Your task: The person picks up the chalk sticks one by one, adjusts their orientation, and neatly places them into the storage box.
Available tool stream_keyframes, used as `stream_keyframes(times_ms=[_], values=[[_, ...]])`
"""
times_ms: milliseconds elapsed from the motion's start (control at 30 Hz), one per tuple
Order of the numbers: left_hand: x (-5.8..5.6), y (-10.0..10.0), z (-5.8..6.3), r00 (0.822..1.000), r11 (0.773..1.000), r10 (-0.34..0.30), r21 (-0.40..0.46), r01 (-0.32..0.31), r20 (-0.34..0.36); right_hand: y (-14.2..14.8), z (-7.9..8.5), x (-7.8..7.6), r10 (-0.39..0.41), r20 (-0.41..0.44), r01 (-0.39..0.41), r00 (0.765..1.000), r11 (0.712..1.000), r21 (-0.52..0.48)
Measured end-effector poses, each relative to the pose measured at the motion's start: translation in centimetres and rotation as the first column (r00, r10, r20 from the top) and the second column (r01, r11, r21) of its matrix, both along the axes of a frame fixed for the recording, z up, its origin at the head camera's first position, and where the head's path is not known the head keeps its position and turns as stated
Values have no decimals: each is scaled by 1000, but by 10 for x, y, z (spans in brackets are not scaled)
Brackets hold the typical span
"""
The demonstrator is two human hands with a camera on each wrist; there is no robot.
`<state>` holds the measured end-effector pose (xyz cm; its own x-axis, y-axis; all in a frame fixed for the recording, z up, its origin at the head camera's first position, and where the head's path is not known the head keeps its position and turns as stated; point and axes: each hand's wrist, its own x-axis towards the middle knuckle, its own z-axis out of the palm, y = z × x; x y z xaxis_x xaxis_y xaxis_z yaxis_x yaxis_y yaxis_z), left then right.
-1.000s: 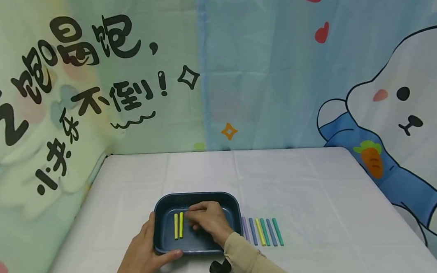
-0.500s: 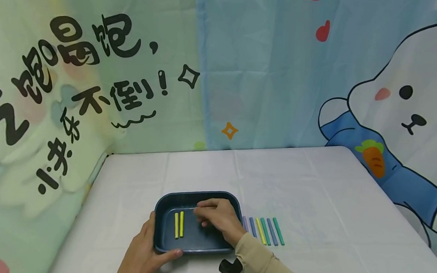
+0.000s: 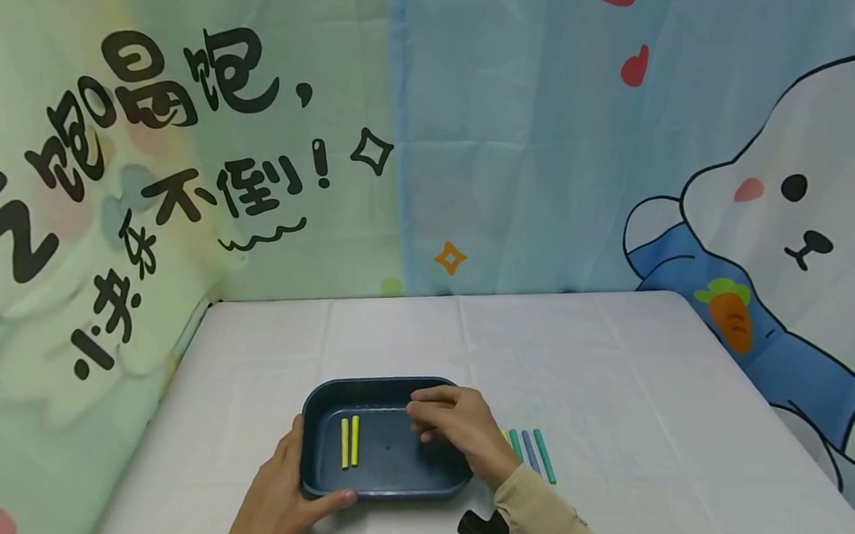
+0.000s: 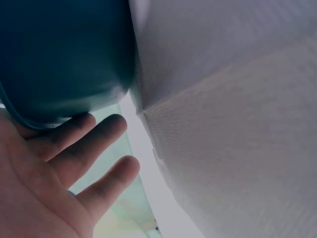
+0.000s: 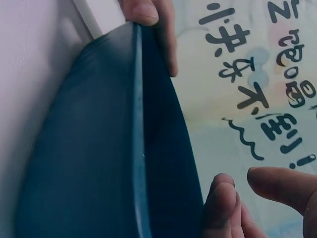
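A dark blue rectangular tray stands on the white cloth, with two yellow sticks side by side in its left half. My left hand holds the tray's near left corner, thumb at the front rim and fingers along the left side. In the left wrist view several fingers extend beside the tray wall. Over the tray's right side hovers my right hand; the right wrist view shows its thumb and index finger apart, with nothing between them.
Right of the tray lies a row of coloured sticks, including a green stick and a blue stick; my right hand and wrist hide its left part. A black device sits at the right wrist. Printed curtains stand behind the table.
My right hand has moved right, away from the two yellow sticks toward the tray's right edge, and now covers part of the outer row. The left hand and the tray have stayed put.
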<state>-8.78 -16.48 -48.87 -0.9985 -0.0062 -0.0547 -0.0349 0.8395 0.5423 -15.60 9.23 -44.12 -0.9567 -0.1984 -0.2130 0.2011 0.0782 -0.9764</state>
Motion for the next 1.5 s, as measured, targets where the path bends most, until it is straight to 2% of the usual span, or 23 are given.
stream_keyframes(times_ms=[100,333,600,800,1167,1500], values=[[1,0,0,1000,1000,3,-3,-3,2,10,3,1,-17,7,17,1000,1000,-9],[0,-2,-1,999,1000,-7,5,7,-47,29,6,-1,-53,18,53,998,998,-16],[0,-3,-3,999,1000,-9,17,10,-34,44,6,-1,-85,21,85,996,996,-17],[1,-6,-2,999,1000,-11,12,11,-53,53,4,-2,-94,22,94,995,995,-18],[1,-5,-1,999,1000,2,18,-2,-38,67,-3,-4,-155,27,154,988,987,48],[2,-4,-2,1000,1000,0,27,0,-28,92,-7,-1,-166,31,159,986,976,146]])
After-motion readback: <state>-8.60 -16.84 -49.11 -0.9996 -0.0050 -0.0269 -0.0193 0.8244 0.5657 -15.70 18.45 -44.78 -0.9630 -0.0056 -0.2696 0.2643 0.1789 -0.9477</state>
